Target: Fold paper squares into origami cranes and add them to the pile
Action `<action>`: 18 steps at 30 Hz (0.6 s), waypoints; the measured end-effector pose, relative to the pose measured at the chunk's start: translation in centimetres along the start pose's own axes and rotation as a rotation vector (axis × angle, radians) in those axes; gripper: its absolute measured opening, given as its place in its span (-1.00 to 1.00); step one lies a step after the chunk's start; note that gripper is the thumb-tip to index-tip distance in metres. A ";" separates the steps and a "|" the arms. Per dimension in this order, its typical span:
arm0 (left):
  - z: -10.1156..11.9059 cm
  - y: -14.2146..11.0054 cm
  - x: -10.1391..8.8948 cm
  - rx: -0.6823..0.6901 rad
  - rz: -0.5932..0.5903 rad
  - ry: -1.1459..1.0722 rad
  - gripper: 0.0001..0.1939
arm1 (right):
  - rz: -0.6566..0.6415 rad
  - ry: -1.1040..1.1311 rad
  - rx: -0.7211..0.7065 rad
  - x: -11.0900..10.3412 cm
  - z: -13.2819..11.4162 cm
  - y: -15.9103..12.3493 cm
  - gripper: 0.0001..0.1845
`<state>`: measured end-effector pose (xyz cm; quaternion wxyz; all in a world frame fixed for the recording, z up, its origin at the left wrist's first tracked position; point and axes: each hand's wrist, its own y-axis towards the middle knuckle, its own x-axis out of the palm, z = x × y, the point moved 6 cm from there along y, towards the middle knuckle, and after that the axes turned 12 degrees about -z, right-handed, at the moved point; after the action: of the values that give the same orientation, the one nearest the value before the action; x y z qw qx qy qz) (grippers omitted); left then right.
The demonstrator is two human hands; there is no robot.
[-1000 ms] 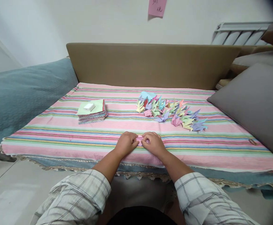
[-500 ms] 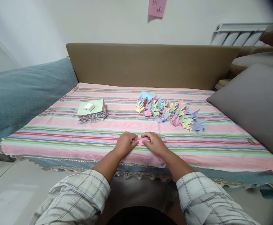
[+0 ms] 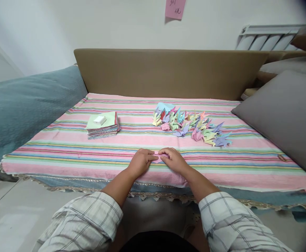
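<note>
Both of my hands meet over a small piece of pink folded paper (image 3: 157, 158) on the striped cloth (image 3: 63, 154). My left hand (image 3: 141, 161) grips its left side, fingers and thumb close together. On the right side, my right hand (image 3: 174, 160) pinches the paper between thumb and fingers. Much of the paper is covered by my fingertips, so its exact folds cannot be made out. Beyond my hands lies a cluster of folded paper cranes (image 3: 183, 129) in several colours. To the left stands a stack of square paper (image 3: 102, 130), with a small white block (image 3: 99, 120) on top.
A brown backrest (image 3: 168, 73) rises behind the cloth. A blue-covered armrest (image 3: 34, 101) bounds the left, and a grey cushion (image 3: 284, 115) the right. Near that cushion lies a small brown object (image 3: 282, 158). A pink note (image 3: 175, 9) hangs on the wall.
My left fingers and thumb have shifted slightly on the pink paper, the fingers now lying straighter. My right hand has barely moved. The cranes and stack stay in place.
</note>
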<state>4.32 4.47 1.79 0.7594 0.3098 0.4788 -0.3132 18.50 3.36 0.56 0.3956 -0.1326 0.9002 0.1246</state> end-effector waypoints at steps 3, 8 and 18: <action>-0.2 -0.2 0.2 -0.015 0.014 0.040 -0.75 | -0.003 0.030 -0.002 -0.2 0.0 0.0 -0.79; 0.0 -0.1 0.5 -0.011 -0.002 0.066 -0.74 | 0.007 0.048 0.007 -0.2 0.0 -0.2 -0.77; -0.2 -0.3 0.6 -0.015 -0.052 0.105 -0.69 | -0.002 0.016 -0.011 0.4 -0.1 -0.2 -0.71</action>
<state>4.15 4.33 1.06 0.7270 0.3077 0.5283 -0.3126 18.24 3.12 0.27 0.3877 -0.1367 0.9026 0.1280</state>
